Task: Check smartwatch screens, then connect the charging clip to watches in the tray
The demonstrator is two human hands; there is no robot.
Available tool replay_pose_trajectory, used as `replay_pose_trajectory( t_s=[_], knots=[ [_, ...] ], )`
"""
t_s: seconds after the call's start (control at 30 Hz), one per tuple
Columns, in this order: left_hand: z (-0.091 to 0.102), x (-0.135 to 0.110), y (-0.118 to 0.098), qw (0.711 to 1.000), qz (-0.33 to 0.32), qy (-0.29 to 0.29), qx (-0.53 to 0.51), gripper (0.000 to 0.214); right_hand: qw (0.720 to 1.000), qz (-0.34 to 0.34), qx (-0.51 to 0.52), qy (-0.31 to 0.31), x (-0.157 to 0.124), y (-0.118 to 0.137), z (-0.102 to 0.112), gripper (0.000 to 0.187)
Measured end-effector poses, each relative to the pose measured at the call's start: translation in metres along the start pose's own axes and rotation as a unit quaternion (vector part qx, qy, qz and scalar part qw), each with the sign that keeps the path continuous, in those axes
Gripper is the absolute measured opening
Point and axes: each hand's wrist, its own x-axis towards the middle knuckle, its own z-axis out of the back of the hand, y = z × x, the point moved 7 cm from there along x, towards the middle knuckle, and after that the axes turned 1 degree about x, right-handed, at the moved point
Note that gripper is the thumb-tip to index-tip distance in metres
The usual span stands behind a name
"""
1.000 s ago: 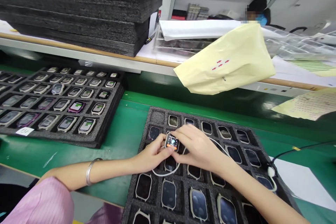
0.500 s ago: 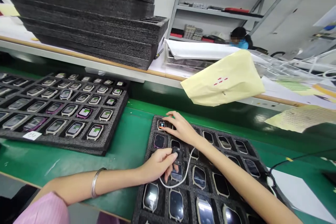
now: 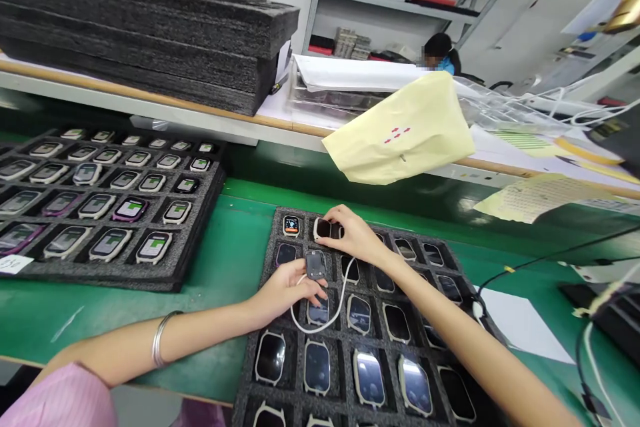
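Note:
My left hand [image 3: 290, 292] holds a small, dark, square charging dock [image 3: 315, 265] with a white cable [image 3: 320, 331] looping from it. It hovers over the upper left part of a black foam tray [image 3: 294, 347] full of smartwatches. My right hand [image 3: 354, 233] has thumb and fingers closed around a light-framed smartwatch [image 3: 323, 229] at the tray's far row. Left of that one, a watch with a lit screen [image 3: 291, 225] lies in its slot. Below it is a purple-framed watch [image 3: 286, 254]. Most other screens in this tray are dark.
A second foam tray [image 3: 173, 280] of watches, many screens partly green, lies on the green table [image 3: 225, 240] at left. Stacked black foam [image 3: 200, 47] and a yellow paper [image 3: 400, 133] occupy the shelf ahead. Black cables [image 3: 530, 265] and white paper [image 3: 525, 323] lie right. A person [image 3: 440, 57] sits beyond.
My right hand has gone from the lit watch to the watch on its right and grips it. The dock in my left hand has turned and shows more fully. The view has shifted slightly.

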Motion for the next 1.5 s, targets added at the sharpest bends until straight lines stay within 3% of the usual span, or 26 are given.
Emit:
replay_pose_trajectory(
  t_s=[0.13,0.33,0.47,0.73,1.03,1.5],
  knots=[
    [0.0,0.001,0.001,1.0,0.01,0.01,-0.021,0.039,0.989,0.039,0.144,-0.005,-0.029,0.026,0.019,0.034],
    [-0.003,-0.001,-0.004,1.0,0.008,0.024,0.002,0.034,0.989,0.107,0.096,0.02,-0.054,0.054,0.0,0.044],
    [-0.001,0.0,-0.002,0.999,0.012,0.017,0.03,0.03,0.987,0.124,0.1,0.018,-0.058,0.055,-0.013,0.043],
    [0.003,-0.003,-0.002,0.996,-0.015,-0.009,0.085,0.035,0.988,0.13,0.08,-0.018,-0.064,0.067,-0.014,0.04],
    [0.0,-0.005,0.003,0.991,0.011,0.032,0.128,0.041,0.955,0.152,0.251,-0.046,-0.064,0.057,-0.022,0.039],
    [0.004,-0.008,0.0,0.978,0.001,0.01,0.21,0.036,0.961,0.152,0.221,-0.065,-0.068,0.056,-0.024,0.039]
  ],
)
